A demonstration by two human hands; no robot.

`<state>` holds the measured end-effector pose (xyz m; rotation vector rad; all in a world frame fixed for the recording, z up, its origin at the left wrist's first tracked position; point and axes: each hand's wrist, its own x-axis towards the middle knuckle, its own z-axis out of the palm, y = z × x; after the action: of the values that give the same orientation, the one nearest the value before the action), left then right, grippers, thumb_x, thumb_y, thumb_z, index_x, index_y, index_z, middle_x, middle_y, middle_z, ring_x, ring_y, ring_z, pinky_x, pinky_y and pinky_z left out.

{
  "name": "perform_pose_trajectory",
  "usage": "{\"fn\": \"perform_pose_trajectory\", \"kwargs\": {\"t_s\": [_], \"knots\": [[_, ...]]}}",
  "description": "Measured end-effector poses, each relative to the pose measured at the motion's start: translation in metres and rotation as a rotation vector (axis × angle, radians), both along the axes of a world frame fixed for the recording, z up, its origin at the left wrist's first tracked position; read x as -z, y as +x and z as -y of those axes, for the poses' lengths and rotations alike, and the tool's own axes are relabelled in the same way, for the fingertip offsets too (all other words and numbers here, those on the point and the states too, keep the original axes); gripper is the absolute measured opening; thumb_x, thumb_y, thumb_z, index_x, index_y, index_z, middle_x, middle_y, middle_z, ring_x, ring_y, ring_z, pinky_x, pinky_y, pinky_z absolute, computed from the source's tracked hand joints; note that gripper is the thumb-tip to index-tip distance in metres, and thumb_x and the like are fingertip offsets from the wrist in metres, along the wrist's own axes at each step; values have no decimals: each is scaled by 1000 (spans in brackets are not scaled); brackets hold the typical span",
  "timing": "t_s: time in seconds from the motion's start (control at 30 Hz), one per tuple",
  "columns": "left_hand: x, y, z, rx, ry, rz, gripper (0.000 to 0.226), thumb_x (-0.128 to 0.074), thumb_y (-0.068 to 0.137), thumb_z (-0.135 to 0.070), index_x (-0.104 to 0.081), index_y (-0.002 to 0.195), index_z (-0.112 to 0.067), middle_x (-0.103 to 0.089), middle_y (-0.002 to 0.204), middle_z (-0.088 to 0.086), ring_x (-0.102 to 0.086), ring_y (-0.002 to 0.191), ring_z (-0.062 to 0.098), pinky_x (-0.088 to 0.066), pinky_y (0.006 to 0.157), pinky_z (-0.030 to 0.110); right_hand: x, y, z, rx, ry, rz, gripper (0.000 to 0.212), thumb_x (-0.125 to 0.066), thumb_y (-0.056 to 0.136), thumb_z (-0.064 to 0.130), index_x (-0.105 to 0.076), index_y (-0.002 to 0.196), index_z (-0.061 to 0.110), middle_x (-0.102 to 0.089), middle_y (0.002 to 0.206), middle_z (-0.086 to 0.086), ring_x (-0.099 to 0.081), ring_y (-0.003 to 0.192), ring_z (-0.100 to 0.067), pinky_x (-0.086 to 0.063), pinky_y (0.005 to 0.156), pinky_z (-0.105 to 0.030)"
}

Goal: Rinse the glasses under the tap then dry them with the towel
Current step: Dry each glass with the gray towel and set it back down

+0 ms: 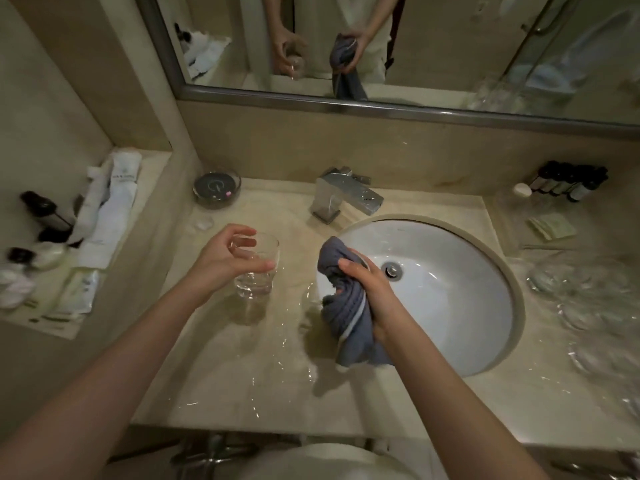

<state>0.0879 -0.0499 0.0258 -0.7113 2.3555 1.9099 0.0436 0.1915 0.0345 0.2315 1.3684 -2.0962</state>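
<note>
Two hands at a marble vanity counter [225, 368]. Left hand [225, 259] curled around a clear tumbler [256, 268], thumb across the near wall, fingers at the rim; base apparently just above or barely touching the wet stone, contact unclear. Right hand [367, 289] clenched on a bunched grey towel [341, 306], held over the left edge of the white basin [450, 306]. Square chrome tap [343, 195] behind, no stream visible.

Risks, as judged: puddles and streaks around the tumbler, hence a slippery footing and a possible slide or tip on release; wet glass in a light grip, hence a possible drop onto stone. Trailing towel end near the wet counter, hence possible soaking and poorer drying.

Hard to make out: more clear glasses [588, 299] at the right of the basin, blurred and overlapping, number and wetness impossible to tell. Possibly a glass inside the towel, a curved edge showing above the right fingers, not confirmable. Toiletries on the left ledge smeared by motion blur. Lower edge of the view cut off by a white fixture.
</note>
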Motion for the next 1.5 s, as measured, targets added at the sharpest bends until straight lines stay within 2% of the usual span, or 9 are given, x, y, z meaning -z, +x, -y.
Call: {"fn": "perform_pose_trajectory", "kwargs": {"t_s": [0.1, 0.23, 0.37, 0.6, 0.7, 0.9, 1.07, 1.3, 1.5], "knots": [[12, -10, 19, -89, -73, 0, 92, -91, 29, -42, -55, 112, -23, -65, 108, -1, -67, 95, 15, -53, 85, 30, 9, 4, 17, 58, 5, 45, 27, -59, 91, 9, -58, 116, 1, -67, 83, -13, -65, 65, -20, -54, 63, -31], [33, -23, 40, -187, -154, -15, 74, -96, 54, -20, -51, 113, -21, -62, 114, 2, -64, 102, 21, -48, 81, 29, 15, 9, 29, 119, 54, 55, 19, -57, 93, 8, -60, 111, 2, -65, 90, -17, -64, 73, -24, -53, 72, -36], [48, -34, 62, -245, -195, -11, 72, -94, 57, -18, -48, 112, -21, -60, 115, 2, -62, 106, 25, -45, 81, 30, 16, 9, 37, 167, 66, 38, 15, -56, 94, 9, -60, 108, 8, -68, 86, -11, -63, 80, -24, -48, 82, -38], [63, -41, 90, -297, -216, -11, 81, -92, 61, -14, -48, 129, -11, -59, 126, 3, -54, 109, 17, -44, 90, 31, 17, 16, 51, 142, -7, 84, 23, -56, 93, 8, -58, 117, 8, -68, 93, -14, -64, 77, -25, -55, 76, -41], [68, -43, 99, -299, -214, -4, 83, -92, 61, -15, -47, 130, -11, -58, 130, 3, -52, 110, 15, -42, 90, 29, 20, 19, 54, 139, -19, 94, 29, -57, 92, 8, -56, 121, 5, -66, 96, -16, -64, 74, -25, -52, 86, -49], [77, -45, 106, -292, -215, 13, 85, -93, 61, -16, -46, 131, -11, -57, 130, 4, -52, 113, 16, -43, 93, 31, 17, 23, 55, 146, -44, 93, 27, -54, 94, 4, -55, 122, 3, -64, 96, -17, -67, 65, -20, -58, 62, -34], [81, -49, 109, -239, -241, 30, 88, -93, 60, -18, -43, 133, -12, -54, 134, 5, -52, 121, 23, -43, 101, 39, 18, 25, 54, 158, -33, 92, 23, -56, 93, 5, -58, 115, 7, -65, 92, -14, -65, 66, -19, -56, 66, -34], [77, -42, 102, -200, -359, 44, 94, -93, 61, -23, -41, 137, -9, -48, 141, 10, -47, 129, 28, -39, 104, 38, 19, 28, 44, 176, 30, 40, 44, -62, 88, 4, -53, 131, 11, -69, 107, -12, -66, 82, -23, -53, 84, -40], [42, -44, 60, -75, -540, -123, 72, -88, 69, -23, -54, 130, -9, -51, 136, 12, -47, 127, 28, -37, 101, 36, 16, 31, 21, 231, -132, 10, 48, -64, 72, 8, -59, 119, 18, -72, 101, -6, -66, 74, -19, -55, 70, -36]]}}
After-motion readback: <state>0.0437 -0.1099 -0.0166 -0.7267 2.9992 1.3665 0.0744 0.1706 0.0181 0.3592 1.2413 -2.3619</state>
